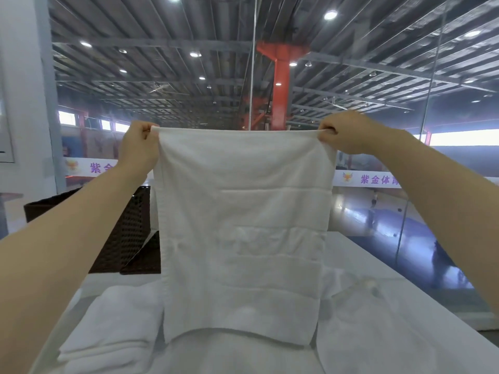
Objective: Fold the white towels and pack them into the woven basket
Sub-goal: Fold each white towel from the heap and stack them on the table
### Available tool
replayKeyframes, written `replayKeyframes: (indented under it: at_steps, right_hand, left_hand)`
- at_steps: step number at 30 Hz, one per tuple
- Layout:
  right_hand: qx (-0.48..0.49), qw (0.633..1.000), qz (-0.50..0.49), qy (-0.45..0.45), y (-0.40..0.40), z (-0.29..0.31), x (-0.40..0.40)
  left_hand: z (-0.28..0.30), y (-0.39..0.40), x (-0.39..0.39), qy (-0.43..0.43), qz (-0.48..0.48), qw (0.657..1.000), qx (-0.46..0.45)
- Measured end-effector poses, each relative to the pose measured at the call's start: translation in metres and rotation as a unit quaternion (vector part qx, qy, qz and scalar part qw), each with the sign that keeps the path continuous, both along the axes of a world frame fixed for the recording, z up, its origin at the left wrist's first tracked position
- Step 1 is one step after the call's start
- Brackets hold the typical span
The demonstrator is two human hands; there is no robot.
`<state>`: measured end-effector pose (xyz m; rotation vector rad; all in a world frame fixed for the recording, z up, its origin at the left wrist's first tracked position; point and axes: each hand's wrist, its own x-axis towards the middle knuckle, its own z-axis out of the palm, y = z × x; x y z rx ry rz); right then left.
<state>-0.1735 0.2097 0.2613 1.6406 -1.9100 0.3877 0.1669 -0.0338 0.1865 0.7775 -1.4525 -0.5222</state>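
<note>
**Inspector:** Report the hands.

**Assistant:** The left hand [139, 143] pinches the top left corner of a white terry towel with woven bands [243, 228], fingers curled tight round the hem. The right hand [348, 133] pinches the top right corner in the same way. Both arms are raised, the top edge taut between them.

**Inspector:** Position of the towel?

**Assistant:** It hangs flat and upright in front of the person, above the white-covered table [359, 255]; whether its lower edge touches the table cannot be told.

**Inspector:** Other items?

**Assistant:** A dark brown woven rectangular basket [135, 225] stands on the table at rear left, partly behind the towel. A folded stack of white towels [113, 327] lies at front left. A loose, rumpled white towel [378, 319] lies at front right.
</note>
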Motion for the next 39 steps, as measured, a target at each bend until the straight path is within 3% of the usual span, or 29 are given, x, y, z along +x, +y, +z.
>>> replayKeyframes:
  at_steps: [9,16,21,25,28,31,35,39]
  right_hand:
    - [-0.159,0.982,0.031,-0.1,0.021,-0.002,0.011]
    - [-0.266,0.958,0.035,-0.106,0.033,0.022,0.022]
    - [-0.106,0.988,-0.014,-0.115,0.002,0.001,0.004]
    - [0.111,0.987,-0.051,-0.1,-0.041,-0.075,-0.027]
    - [0.205,0.973,-0.052,-0.092,-0.068,-0.135,-0.048]
    - [0.201,0.973,-0.067,-0.095,-0.091,-0.167,-0.064]
    - [0.087,0.996,-0.028,-0.001,-0.113,-0.174,-0.078]
    - [0.088,0.996,-0.027,0.007,-0.116,-0.187,-0.074]
  left_hand:
    - [0.014,0.047,0.0,0.026,0.05,0.993,-0.1]
    - [0.043,0.051,0.001,0.021,0.041,0.995,-0.094]
    - [0.013,0.002,-0.018,-0.068,0.05,0.996,0.003]
    - [-0.068,-0.031,-0.036,-0.218,0.046,0.972,0.077]
    - [-0.127,-0.053,-0.043,-0.316,0.035,0.941,0.114]
    - [-0.156,-0.074,-0.049,-0.303,0.043,0.94,0.15]
    - [-0.16,-0.088,-0.064,-0.187,0.0,0.959,0.213]
    - [-0.169,-0.09,-0.067,-0.139,-0.02,0.959,0.244]
